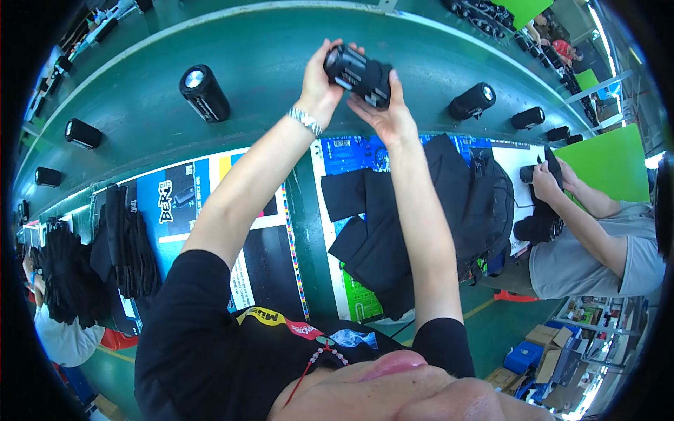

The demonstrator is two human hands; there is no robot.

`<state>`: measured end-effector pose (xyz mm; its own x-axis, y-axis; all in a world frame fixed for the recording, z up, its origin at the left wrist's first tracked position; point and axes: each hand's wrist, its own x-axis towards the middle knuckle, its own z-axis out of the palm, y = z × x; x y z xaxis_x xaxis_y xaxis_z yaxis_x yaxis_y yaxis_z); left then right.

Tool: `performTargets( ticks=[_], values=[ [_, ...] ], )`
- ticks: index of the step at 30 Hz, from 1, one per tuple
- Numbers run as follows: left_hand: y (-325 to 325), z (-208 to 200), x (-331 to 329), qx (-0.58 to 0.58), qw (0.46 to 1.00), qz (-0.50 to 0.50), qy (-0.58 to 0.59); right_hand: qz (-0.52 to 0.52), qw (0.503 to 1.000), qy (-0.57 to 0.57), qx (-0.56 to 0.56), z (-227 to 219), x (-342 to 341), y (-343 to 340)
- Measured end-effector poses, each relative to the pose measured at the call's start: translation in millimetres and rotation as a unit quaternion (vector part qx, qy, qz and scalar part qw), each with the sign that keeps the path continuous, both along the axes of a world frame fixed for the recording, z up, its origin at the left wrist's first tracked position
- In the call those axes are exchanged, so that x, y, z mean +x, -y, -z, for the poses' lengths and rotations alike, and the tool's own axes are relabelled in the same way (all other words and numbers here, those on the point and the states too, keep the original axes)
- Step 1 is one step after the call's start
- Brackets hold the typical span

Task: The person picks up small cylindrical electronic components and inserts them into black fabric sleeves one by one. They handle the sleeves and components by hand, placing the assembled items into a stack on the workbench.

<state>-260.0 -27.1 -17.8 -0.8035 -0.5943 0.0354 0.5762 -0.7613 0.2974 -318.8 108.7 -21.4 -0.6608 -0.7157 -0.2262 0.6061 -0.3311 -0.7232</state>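
Note:
Above the green belt I hold a black cylindrical speaker tilted, its left end higher than its right. My left hand is wrapped round its upper left end, with a metal watch band at the wrist. At the lower right end, my right hand grips it, thumb on the outer side and fingers underneath. Another black speaker stands on the belt to the left of my hands, and one more speaker stands to the right. Below my right forearm lies a pile of black cloth pouches.
More speakers stand along the green belt on both sides. Printed sheets cover the bench, with black pouches hanging at the left. To the right, a co-worker's hands handle a black item. Cardboard boxes sit at lower right.

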Motion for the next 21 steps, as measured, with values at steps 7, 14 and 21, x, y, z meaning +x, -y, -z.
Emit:
performTargets(
  ticks=[7,14,21],
  values=[
    [10,-3,49,-0.268,0.915,-0.159,0.255,0.233,0.795,-0.540,0.151,-29,23,6],
    [18,-33,14,-0.599,0.758,-0.189,0.178,0.223,0.684,-0.657,0.225,-15,17,20],
    [56,-35,-33,-0.730,0.553,0.085,0.392,0.141,0.763,-0.540,0.326,-20,-10,9]
  ],
)
